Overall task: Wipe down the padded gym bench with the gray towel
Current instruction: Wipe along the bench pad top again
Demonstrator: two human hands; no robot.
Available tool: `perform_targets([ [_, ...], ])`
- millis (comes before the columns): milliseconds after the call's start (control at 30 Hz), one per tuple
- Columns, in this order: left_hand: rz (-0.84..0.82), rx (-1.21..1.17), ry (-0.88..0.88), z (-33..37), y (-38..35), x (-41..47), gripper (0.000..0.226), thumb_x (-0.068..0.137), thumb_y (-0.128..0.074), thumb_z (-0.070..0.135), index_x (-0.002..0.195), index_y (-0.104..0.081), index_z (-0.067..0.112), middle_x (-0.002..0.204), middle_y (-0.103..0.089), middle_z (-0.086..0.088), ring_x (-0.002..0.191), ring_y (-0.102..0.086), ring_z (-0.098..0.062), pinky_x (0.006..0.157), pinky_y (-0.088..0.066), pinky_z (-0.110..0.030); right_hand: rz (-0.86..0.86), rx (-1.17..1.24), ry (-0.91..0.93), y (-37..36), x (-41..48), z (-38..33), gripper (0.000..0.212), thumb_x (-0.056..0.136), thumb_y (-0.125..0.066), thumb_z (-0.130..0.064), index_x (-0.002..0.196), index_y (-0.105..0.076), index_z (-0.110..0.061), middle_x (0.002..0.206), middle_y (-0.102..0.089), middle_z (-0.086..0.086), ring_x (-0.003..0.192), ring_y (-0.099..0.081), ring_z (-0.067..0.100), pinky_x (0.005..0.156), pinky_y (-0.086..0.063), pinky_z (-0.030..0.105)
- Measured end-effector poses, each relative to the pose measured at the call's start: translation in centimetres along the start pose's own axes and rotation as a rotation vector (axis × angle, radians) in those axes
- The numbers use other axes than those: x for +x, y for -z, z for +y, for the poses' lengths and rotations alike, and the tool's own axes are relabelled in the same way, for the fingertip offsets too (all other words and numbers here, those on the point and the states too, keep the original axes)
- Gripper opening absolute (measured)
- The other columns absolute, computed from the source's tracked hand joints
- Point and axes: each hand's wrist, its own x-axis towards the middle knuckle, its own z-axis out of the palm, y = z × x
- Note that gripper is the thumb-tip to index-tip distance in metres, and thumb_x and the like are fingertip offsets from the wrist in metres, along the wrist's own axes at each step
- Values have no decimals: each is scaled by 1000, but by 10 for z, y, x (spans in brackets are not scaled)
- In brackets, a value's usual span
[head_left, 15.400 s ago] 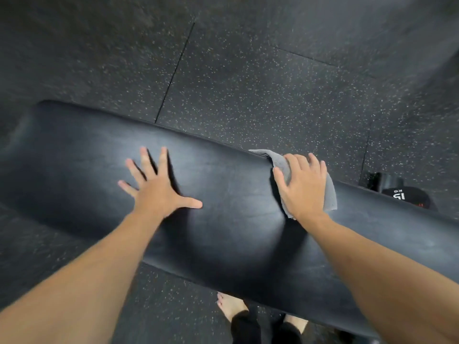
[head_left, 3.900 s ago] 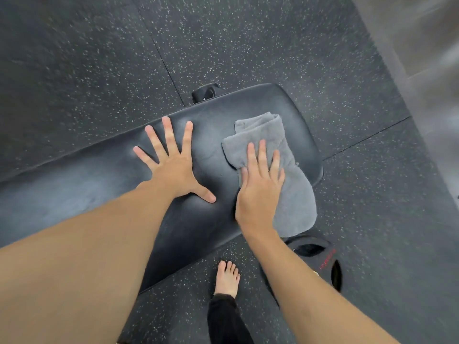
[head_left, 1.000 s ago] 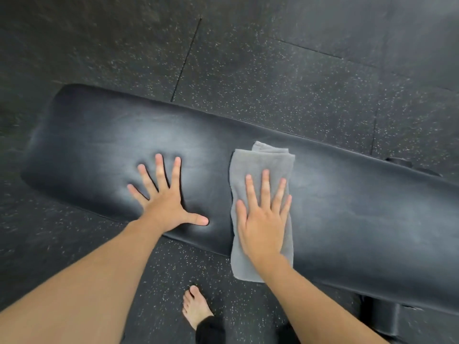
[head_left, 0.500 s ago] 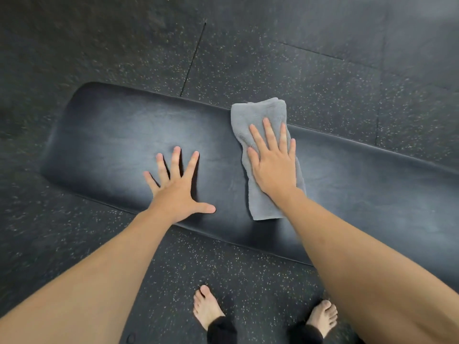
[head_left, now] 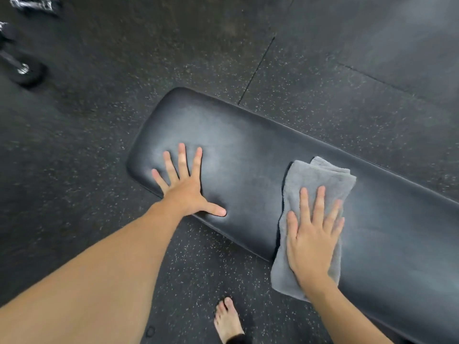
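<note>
Only the head view here, looking down, so that's what I'm going off.

The padded gym bench (head_left: 248, 155) is running diagonally across the frame, its rounded end toward the upper left, and it's acting as the worktop. The gray towel (head_left: 320, 184) is lying folded across the pad, right of the middle, with its near end drooping over the edge closest to the person. The right hand (head_left: 311, 234) is lying flat and open on top of it, fingers spread, pressing it into the vinyl rather than gripping it. The left hand (head_left: 187, 187) is also open, palm down on bare padding near the rounded end, holding nothing, and looks like it's bracing. A bare foot (head_left: 227, 319) is showing on the rubber floor (head_left: 74, 145) below, and some dumbbells (head_left: 22, 68) are sitting off in the top left corner.

My read: the wiping is mid-pass, working the near edge. The stretch between the two hands and the rounded end looks like the next bit to cover, which I think means sliding the towel left with steady downward pressure, keeping the folds from bunching up, and lifting the left hand out of the way.
</note>
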Motion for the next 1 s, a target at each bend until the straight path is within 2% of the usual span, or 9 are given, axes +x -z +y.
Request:
perform_targets([
  [167,-1,-2,-7,-2,0,2,163,36,-73,86,136,47,39,133,65,1,123,57,-37,99,25,-69,-69,-48,317,-15,53,-111,59,105,-18,-48,161,-18,-33,172,-7,2,157,1,40,126,-8,60],
  [267,8,-19,-19,-4,-1,3,162,37,-74,84,138,45,38,134,64,0,120,59,-35,97,28,-68,-93,-45,342,-17,71,-139,60,104,-18,-49,162,-15,-34,172,-2,0,157,5,37,126,-5,58],
  [433,31,-8,-38,-7,-6,5,161,39,-73,83,140,43,35,138,61,-3,121,59,-36,95,28,-69,-91,-61,335,-16,71,-143,60,104,-15,-48,161,-20,-30,171,-9,4,157,0,39,126,-9,60],
  [533,47,24,-11,-6,-9,8,161,44,-73,81,142,42,24,139,60,-4,122,57,-38,98,26,-72,-110,-75,426,-24,99,-184,58,106,-12,-46,162,-11,-32,172,-1,3,157,8,38,126,-2,59],
  [600,35,19,23,-4,-7,9,171,34,-71,86,136,49,19,136,62,-2,120,60,-35,95,30,-69,-122,-36,457,-28,119,-211,55,108,-15,-45,162,-7,-34,172,2,0,157,12,36,125,2,58],
  [667,30,12,30,-4,-5,9,176,25,-68,90,131,54,20,134,64,0,117,62,-32,91,32,-65,-124,3,460,-29,130,-218,54,109,-18,-44,162,-9,-35,172,1,-2,157,11,33,126,1,57],
  [833,38,-30,-1,-5,-3,5,171,24,-68,88,135,49,31,135,63,9,125,56,-32,101,24,-69,-70,-6,339,-10,136,-153,53,109,-20,-43,161,-15,-36,172,-7,-5,158,2,32,126,-2,56],
  [1000,49,-27,29,0,-2,1,170,26,-74,84,136,47,37,133,62,15,128,52,-29,105,22,-67,-33,5,104,25,147,-7,52,109,-27,-40,160,-24,-33,170,-17,-1,157,-8,34,125,-9,59],
])
